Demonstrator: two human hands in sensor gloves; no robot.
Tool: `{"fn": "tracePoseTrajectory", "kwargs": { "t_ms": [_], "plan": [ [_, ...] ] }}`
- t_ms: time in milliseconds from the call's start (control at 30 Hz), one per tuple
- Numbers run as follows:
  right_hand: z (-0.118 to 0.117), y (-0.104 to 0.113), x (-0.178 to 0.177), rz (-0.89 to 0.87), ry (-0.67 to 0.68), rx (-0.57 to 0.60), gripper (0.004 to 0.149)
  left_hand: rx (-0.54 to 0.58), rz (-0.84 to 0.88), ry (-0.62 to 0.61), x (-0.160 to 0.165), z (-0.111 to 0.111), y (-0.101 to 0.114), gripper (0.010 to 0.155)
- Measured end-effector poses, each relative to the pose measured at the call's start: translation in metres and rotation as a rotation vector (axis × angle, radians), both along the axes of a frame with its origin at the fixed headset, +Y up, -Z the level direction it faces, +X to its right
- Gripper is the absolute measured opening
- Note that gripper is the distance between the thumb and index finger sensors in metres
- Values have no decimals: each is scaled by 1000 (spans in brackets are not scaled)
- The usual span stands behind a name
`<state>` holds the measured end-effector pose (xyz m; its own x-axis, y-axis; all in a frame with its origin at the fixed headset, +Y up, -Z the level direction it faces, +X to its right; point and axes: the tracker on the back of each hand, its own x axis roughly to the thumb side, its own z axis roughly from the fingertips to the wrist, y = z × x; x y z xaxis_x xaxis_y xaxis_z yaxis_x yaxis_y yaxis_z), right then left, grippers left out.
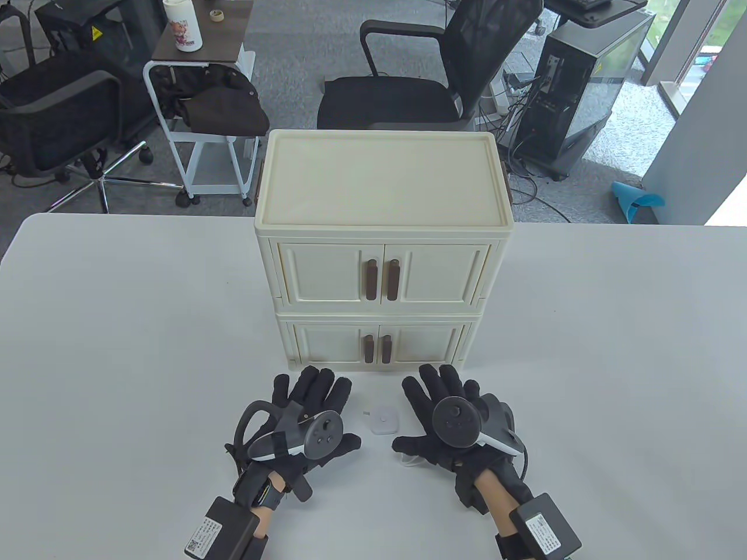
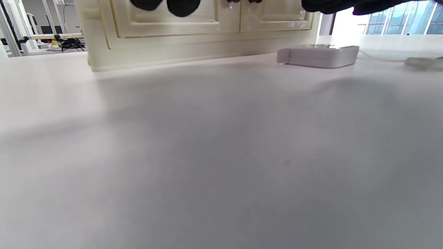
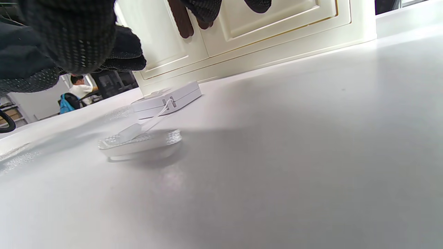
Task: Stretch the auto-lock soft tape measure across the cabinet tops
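Note:
A small white square tape measure (image 1: 383, 419) lies flat on the white table (image 1: 117, 350) in front of the cream two-tier cabinet (image 1: 382, 233). It also shows in the left wrist view (image 2: 318, 56) and the right wrist view (image 3: 168, 100), where a white cord with a loop strap (image 3: 140, 143) runs from it. My left hand (image 1: 318, 402) rests flat on the table left of the tape measure, fingers spread, holding nothing. My right hand (image 1: 437, 396) rests flat to its right, thumb near the strap (image 1: 411, 461), holding nothing.
The cabinet's flat top (image 1: 382, 175) has a raised rim and brown door handles (image 1: 382, 280) below. Behind the table stand a black office chair (image 1: 432, 76), a white trolley (image 1: 198, 116) and a computer tower (image 1: 589, 87).

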<state>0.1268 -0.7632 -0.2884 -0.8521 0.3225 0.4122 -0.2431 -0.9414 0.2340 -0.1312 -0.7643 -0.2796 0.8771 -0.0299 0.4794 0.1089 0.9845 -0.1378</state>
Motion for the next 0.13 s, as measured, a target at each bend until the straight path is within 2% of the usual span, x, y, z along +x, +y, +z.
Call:
{"fn": "tracePoseTrajectory", "kwargs": {
  "t_ms": [133],
  "plan": [
    [0,0,1,8,-1,-1,94,3,-5,2,0,0,0,96]
  ]
}}
